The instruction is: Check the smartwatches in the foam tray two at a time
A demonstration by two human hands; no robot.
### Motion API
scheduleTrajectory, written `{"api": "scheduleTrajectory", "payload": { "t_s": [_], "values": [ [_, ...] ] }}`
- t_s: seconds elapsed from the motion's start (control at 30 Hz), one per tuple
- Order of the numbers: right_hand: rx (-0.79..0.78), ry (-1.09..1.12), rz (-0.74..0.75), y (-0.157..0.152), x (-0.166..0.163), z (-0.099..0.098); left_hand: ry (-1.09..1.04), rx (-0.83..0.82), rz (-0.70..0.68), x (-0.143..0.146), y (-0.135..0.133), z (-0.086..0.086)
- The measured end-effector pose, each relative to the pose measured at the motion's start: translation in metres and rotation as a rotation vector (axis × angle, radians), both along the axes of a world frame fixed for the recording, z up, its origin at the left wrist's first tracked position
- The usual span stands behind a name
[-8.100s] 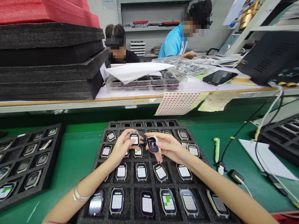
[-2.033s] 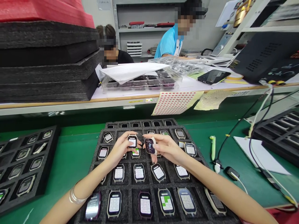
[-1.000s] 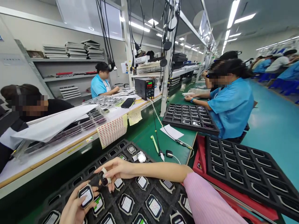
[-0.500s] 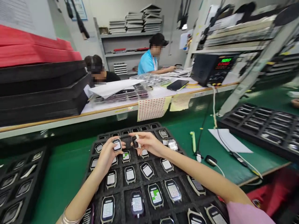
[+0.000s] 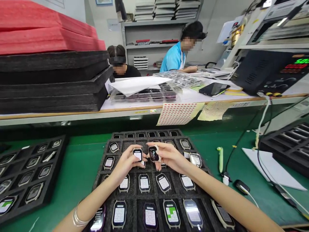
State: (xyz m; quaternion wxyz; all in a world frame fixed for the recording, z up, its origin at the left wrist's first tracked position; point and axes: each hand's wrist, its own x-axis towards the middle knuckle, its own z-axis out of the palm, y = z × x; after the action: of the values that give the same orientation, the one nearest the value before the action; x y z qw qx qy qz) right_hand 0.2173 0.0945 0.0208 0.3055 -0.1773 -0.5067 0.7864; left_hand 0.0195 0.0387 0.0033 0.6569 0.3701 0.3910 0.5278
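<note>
My left hand point(image 5: 125, 162) grips a small watch body with a white lit screen point(image 5: 137, 154). Close beside it, my right hand point(image 5: 169, 157) pinches another watch body with a dark screen point(image 5: 154, 153). Both hover over the upper middle of a black foam tray point(image 5: 135, 180) whose pockets hold several watch bodies with lit white screens; one screen shows green point(image 5: 172, 213). A silver bangle point(image 5: 78, 216) sits on my left wrist.
A second foam tray of watches point(image 5: 26, 174) lies at the left on the green mat. Cables, a green pen point(image 5: 220, 155) and a white sheet point(image 5: 274, 167) lie at the right. Stacked black and red foam point(image 5: 48, 64) fills the raised shelf. Two people work behind it.
The view swung far right along the line, then back to the tray. Both hands kept hold of their watches throughout and stay close together over the tray.
</note>
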Motion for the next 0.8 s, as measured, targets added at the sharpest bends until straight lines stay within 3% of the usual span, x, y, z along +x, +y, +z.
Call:
{"api": "scheduleTrajectory", "payload": {
  "t_s": [0.27, 0.8],
  "values": [
    [-0.034, -0.046, 0.063, 0.002, -0.0001, -0.0001, 0.012, -0.037, -0.011, -0.0005, -0.0045, 0.0021],
    [0.023, -0.169, -0.032, -0.003, -0.0026, -0.0077, 0.019, -0.064, -0.014, -0.0044, -0.0037, -0.0025]
  ]
}}
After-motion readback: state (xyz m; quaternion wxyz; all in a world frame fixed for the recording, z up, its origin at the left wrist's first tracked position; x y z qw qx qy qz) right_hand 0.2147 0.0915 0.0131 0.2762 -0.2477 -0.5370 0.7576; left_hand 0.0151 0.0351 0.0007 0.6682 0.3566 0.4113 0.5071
